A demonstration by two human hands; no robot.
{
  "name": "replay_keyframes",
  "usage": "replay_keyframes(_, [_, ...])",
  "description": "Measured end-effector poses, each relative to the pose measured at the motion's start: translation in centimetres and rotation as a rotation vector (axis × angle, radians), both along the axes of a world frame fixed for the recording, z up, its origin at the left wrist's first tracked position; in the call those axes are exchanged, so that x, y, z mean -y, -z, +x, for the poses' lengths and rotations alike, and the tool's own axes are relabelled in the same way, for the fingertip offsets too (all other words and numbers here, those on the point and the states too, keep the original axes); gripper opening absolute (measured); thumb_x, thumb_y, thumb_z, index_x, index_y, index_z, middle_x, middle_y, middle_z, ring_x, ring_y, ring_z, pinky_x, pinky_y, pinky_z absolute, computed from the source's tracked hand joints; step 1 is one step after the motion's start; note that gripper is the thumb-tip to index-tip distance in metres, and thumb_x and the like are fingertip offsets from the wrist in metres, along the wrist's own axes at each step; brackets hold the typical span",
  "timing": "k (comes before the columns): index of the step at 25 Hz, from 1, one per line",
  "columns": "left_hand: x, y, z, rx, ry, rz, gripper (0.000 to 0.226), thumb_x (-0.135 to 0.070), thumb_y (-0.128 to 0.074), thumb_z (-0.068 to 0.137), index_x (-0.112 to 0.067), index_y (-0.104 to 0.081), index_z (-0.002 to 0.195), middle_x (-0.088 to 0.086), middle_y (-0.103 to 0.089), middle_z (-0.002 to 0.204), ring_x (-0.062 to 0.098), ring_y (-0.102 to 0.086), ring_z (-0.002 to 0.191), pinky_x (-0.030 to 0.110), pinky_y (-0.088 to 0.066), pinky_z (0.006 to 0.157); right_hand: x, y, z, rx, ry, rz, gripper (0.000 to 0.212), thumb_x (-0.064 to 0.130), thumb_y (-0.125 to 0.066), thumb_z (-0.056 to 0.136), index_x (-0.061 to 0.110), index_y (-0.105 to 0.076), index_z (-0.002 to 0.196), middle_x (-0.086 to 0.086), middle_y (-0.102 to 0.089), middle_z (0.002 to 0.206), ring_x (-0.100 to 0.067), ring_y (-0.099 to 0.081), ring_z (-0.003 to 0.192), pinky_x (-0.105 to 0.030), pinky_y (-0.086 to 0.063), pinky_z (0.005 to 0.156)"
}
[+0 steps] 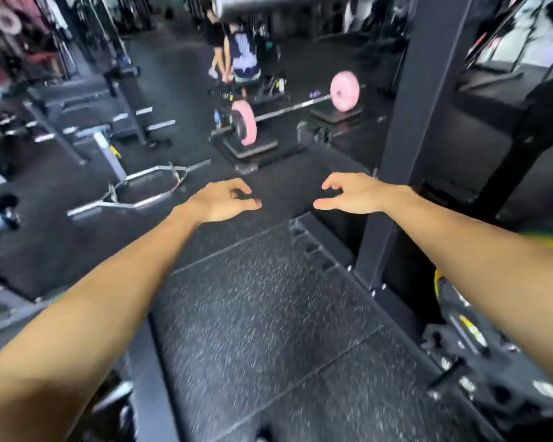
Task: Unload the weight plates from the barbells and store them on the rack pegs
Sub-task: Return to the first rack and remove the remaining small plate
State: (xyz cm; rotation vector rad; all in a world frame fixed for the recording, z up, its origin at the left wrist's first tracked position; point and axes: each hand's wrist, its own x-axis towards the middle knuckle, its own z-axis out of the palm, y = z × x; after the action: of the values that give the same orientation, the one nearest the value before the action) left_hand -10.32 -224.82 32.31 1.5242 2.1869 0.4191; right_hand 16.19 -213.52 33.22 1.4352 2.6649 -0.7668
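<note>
A barbell [292, 107] with a pink plate [247, 123] [344, 90] at each end rests on low blocks [249, 148].

The speckled rubber platform [268, 314] is looking matt and grainy. Beyond it, a bright metal barbell [292, 108] is carrying matt pink plates [344, 90]; beside it, the rack upright [412, 122] is showing matt black paint.

A chrome hex bar [141, 189] is lying flat on the dark rubber floor [268, 314] at the left. A grey bench [104, 148] is standing just behind it. Farther back, a person in dark clothes [241, 54] is crouching. A yellow and black object [460, 317], blurred, is sitting low at the right edge.
</note>
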Motion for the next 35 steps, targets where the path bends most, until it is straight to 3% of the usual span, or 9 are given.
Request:
replay_keyframes(3, [4.5,7.0,-2.1,0.053,-0.059,-0.141,0.047,-0.066,-0.063,0.079,-0.040,-0.059,0.117,-0.005,-0.062,0.114,0.017,-0.058,0.108,0.029,-0.041,0.096,3.3,6.8,-3.0,0.107,-0.048,-0.107,0.072,0.075,-0.053,0.076,0.036,-0.045,0.135,0.006,-0.048,0.144,-0.024,-0.044,0.132,-0.045,-0.032,0.110])
replay_keyframes(7, [11.1,16.3,-2.7,0.167,-0.071,-0.317,0.054,-0.060,-0.065,0.082,-0.030,-0.058,0.126,0.001,-0.061,0.122,0.020,-0.058,0.108,0.033,-0.045,0.093,7.7,16.8,-5.0,0.199,-0.062,-0.310,0.085,0.087,-0.049,0.062,0.041,-0.043,0.134,0.005,-0.041,0.149,-0.025,-0.044,0.133,-0.049,-0.035,0.107])
replay_keyframes(12, [19.4,25.9,-1.1,0.341,-0.125,-0.526,0.053,-0.059,-0.068,0.080,-0.028,-0.058,0.122,0.006,-0.062,0.129,0.022,-0.059,0.113,0.040,-0.046,0.102,13.4,25.8,-4.3,0.268,-0.006,-0.567,0.071,0.058,-0.063,0.083,0.023,-0.042,0.141,-0.006,-0.036,0.152,-0.028,-0.042,0.135,-0.045,-0.035,0.109])
replay_keyframes(16, [24.6,30.8,-0.4,0.444,-0.191,-0.679,0.057,-0.054,-0.067,0.084,-0.023,-0.055,0.130,0.007,-0.056,0.138,0.026,-0.055,0.122,0.034,-0.042,0.098,17.9,30.8,-3.2,0.326,0.003,-0.658,0.061,0.045,-0.063,0.088,0.016,-0.043,0.139,-0.010,-0.043,0.146,-0.027,-0.048,0.128,-0.039,-0.040,0.104])
replay_keyframes(20, [28.5,33.8,-0.7,0.403,-0.251,-0.765,0.057,-0.053,-0.066,0.085,-0.020,-0.055,0.129,0.012,-0.054,0.137,0.027,-0.057,0.116,0.030,-0.041,0.090,21.0,33.2,-2.5,0.468,-0.067,-0.727,0.062,0.043,-0.062,0.089,0.015,-0.042,0.140,-0.008,-0.044,0.146,-0.025,-0.048,0.128,-0.040,-0.040,0.107])
replay_keyframes(23, [28.8,35.0,-2.0,0.440,-0.286,-0.852,0.053,-0.053,-0.064,0.086,-0.021,-0.056,0.127,0.012,-0.056,0.136,0.028,-0.053,0.122,0.030,-0.038,0.092,19.8,33.2,-4.9,0.462,-0.060,-0.745,0.054,0.040,-0.061,0.091,0.014,-0.046,0.136,-0.008,-0.049,0.139,-0.025,-0.051,0.122,-0.038,-0.042,0.103])
replay_keyframes(27, [25.7,34.9,-5.5,0.489,-0.292,-0.800,0.054,-0.051,-0.062,0.089,-0.016,-0.055,0.129,0.009,-0.058,0.134,0.027,-0.054,0.120,0.032,-0.040,0.096,16.6,32.8,-9.4,0.415,-0.031,-0.686,0.044,0.039,-0.061,0.092,0.013,-0.055,0.127,-0.007,-0.058,0.128,-0.022,-0.056,0.108,-0.034,-0.045,0.095])
replay_keyframes(35, [18.4,36.1,-14.1,0.636,-0.445,-0.770,0.060,-0.053,-0.072,0.080,-0.020,-0.054,0.127,0.007,-0.059,0.129,0.026,-0.060,0.108,0.043,-0.053,0.093,8.1,34.7,-19.0,0.460,-0.079,-0.709,0.048,0.041,-0.062,0.090,0.013,-0.055,0.128,-0.007,-0.057,0.130,-0.024,-0.056,0.115,-0.034,-0.044,0.097])
